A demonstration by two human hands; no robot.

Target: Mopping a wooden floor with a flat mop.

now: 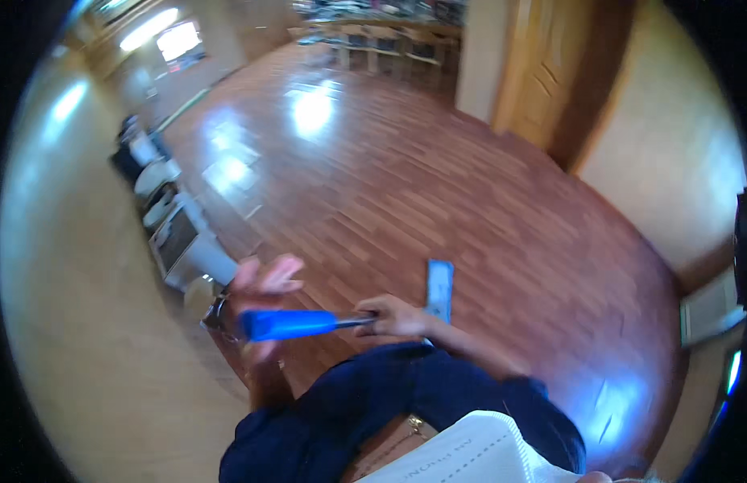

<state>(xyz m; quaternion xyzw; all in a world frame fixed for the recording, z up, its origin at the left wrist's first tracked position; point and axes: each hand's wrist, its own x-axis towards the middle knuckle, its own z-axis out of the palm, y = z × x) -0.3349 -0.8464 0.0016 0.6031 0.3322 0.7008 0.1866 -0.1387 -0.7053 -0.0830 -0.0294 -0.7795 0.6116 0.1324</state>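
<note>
My right hand (pixel 395 315) is closed around the thin dark shaft of a tool with a bright blue handle (pixel 289 324), which points left across my body. My left hand (pixel 264 280) is blurred, with its fingers apart just behind the handle's thick end; I cannot tell whether it touches it. A dark band sits at that wrist. A flat light-blue strip (pixel 439 290) lies on the wooden floor (pixel 405 177) just past my right hand. Both forearms wear dark blue sleeves (pixel 365 402).
Several white and grey boxes (pixel 176 233) line the pale left wall. A wooden door (pixel 550 72) stands at the upper right, with tables and chairs (pixel 381 36) at the far end. A white vent panel (pixel 711 310) sits low on the right wall.
</note>
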